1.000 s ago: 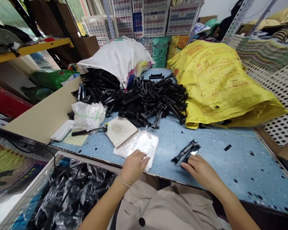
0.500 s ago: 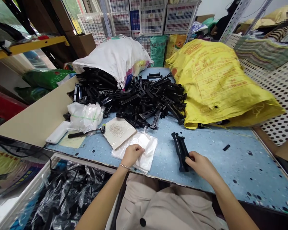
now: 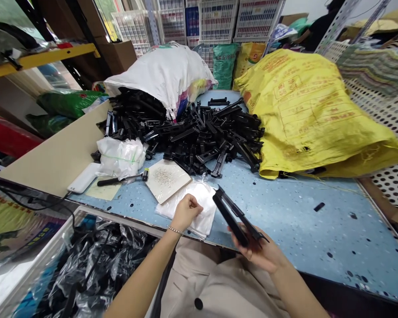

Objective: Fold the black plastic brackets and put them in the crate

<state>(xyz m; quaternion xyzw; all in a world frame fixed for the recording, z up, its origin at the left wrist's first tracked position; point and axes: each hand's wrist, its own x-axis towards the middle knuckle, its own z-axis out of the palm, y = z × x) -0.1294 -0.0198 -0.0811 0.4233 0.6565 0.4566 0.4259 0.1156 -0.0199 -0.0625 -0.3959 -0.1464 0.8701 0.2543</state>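
Note:
My right hand grips the lower end of a long black plastic part, which is raised off the table and tilted, its far end pointing up and left. My left hand is over a stack of thin white plastic bags at the table's front edge. Its thumb and fingers are pinched together; whether a bag's film is caught between them cannot be made out. A big heap of similar black plastic parts lies further back, spilling from a white woven sack.
A square board with small grains, a black-handled tool, a bundle of bags and a white box lie left. A yellow sack stands right. Below left, a bin holds bagged black parts. Another person is behind.
My right hand has lifted the black plastic part off the table, brought it left and tilted it. The left hand stays at the bags, its fingers more curled. The view has shifted slightly.

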